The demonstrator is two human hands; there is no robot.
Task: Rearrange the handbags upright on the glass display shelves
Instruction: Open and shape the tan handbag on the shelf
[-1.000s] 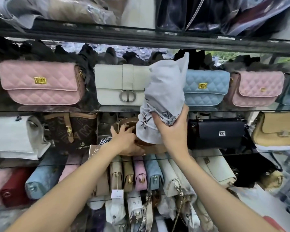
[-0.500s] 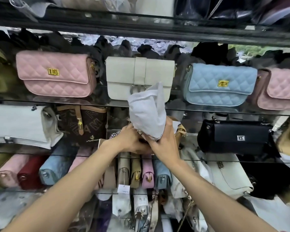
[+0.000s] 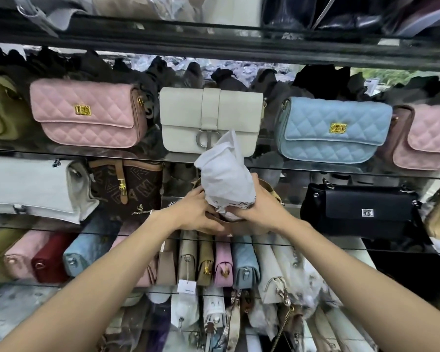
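Note:
A tan handbag [image 3: 241, 228] stands on the middle glass shelf [image 3: 315, 246], mostly hidden behind both hands. A white dust bag [image 3: 225, 174] with a printed edge sticks up out of it. My left hand [image 3: 197, 212] grips the tan handbag's left side. My right hand [image 3: 261, 208] wraps around the lower end of the white dust bag at the bag's mouth. On the upper shelf stand a pink quilted bag [image 3: 87, 111], a cream flap bag [image 3: 208, 118] and a blue quilted bag [image 3: 330, 128].
A brown monogram bag [image 3: 127, 186] and a white pouch [image 3: 33, 186] sit left of my hands, a black flap bag [image 3: 363, 209] to the right. Below, several small bags [image 3: 214, 260] stand side by side. The upper shelf's glass edge [image 3: 87, 152] runs just above the dust bag.
The white dust bag has gone down further into the tan handbag, so less of it sticks up. Both hands have closed in around the bag's mouth. The camera has shifted slightly left.

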